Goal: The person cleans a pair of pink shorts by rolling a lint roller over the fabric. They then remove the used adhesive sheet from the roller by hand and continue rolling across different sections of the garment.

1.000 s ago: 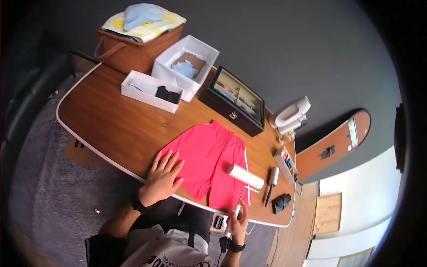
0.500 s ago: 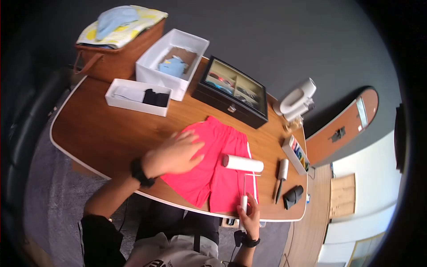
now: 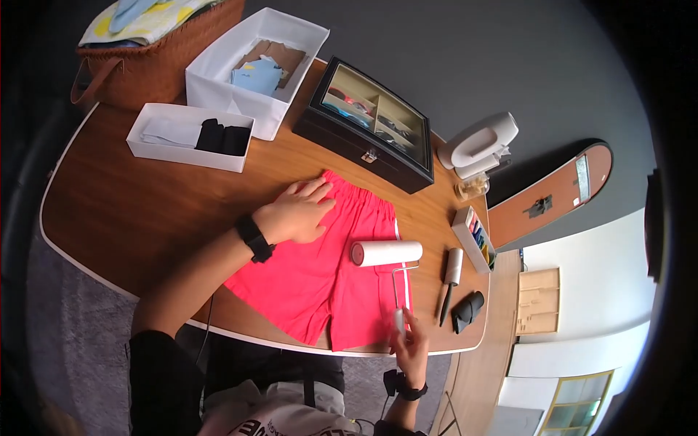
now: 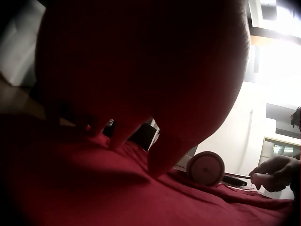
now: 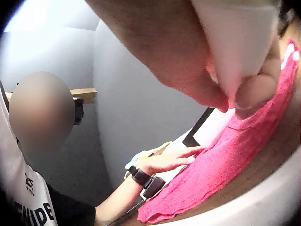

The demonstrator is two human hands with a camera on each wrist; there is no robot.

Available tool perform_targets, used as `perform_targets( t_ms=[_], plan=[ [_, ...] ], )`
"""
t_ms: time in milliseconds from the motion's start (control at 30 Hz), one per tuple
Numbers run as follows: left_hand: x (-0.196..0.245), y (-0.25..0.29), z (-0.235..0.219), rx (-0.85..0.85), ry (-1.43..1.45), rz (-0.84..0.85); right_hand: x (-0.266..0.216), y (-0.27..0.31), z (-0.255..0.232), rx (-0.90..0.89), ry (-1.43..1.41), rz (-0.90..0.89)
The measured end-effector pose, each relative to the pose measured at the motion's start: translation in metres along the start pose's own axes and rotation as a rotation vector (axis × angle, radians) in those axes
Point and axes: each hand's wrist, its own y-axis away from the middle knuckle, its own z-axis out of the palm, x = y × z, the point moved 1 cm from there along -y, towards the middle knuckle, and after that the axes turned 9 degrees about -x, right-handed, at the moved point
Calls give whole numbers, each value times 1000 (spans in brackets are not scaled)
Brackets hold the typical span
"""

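Pink shorts with a white side stripe lie spread flat on the wooden table. My left hand rests on them near the waistband, fingers extended; the left wrist view shows its fingertips on the cloth. My right hand grips the white handle of a lint roller at the hem. The white cylinder lies across the leg by the stripe. Its round end sits at the fabric in the left wrist view. Close up in the right wrist view, thumb and fingers pinch the white handle.
A smaller lint roller and a black pouch lie to the right. Behind the shorts stands a black glass-topped case. White boxes and a brown basket occupy the back left, a white appliance the back right.
My left hand has slid up from the shorts' lower left edge, lifted across, and settled near the waistband. The roller has turned more level and moved slightly up the leg. The head view has shifted.
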Motion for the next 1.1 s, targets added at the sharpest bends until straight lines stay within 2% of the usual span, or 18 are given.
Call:
perform_targets(
  t_ms=[67, 167, 267, 333, 400, 500, 567, 600, 700, 833, 900, 1000, 1100],
  plan=[
    [-4, 1, 1, 36, 3, 26, -13, -15, 2, 4, 1, 6],
    [0, 0, 6, 198, -133, 59, -18, -27, 4, -5, -11, -4],
    [2, -6, 5, 157, -138, 38, -1, -29, 0, -18, 4, -77],
    [-1, -5, 11, 198, -135, 33, -2, -26, 2, -39, -50, 69],
    [-2, -5, 18, 301, -161, 61, -7, -29, 10, 3, -6, 57],
    [-6, -3, 18, 274, -101, 77, -3, -32, 14, 57, -121, 93],
    [-10, -2, 16, 250, -89, 93, -1, -33, 16, 125, -368, 64],
    [-12, -2, 14, 231, -81, 96, 1, -30, 18, 136, -372, 64],
    [-15, -3, 13, 218, -82, 114, 11, -22, 20, 138, -340, -114],
    [-15, -2, 10, 178, -82, 105, 28, -12, 14, 123, -391, -84],
    [-16, -2, 11, 179, -78, 114, 33, -9, 18, 352, -487, 5],
    [-17, -1, 10, 171, -70, 133, 21, -12, 26, 362, -406, -29],
    [-18, -2, 10, 167, -69, 126, 23, -12, 26, 330, -451, -85]
  ],
)
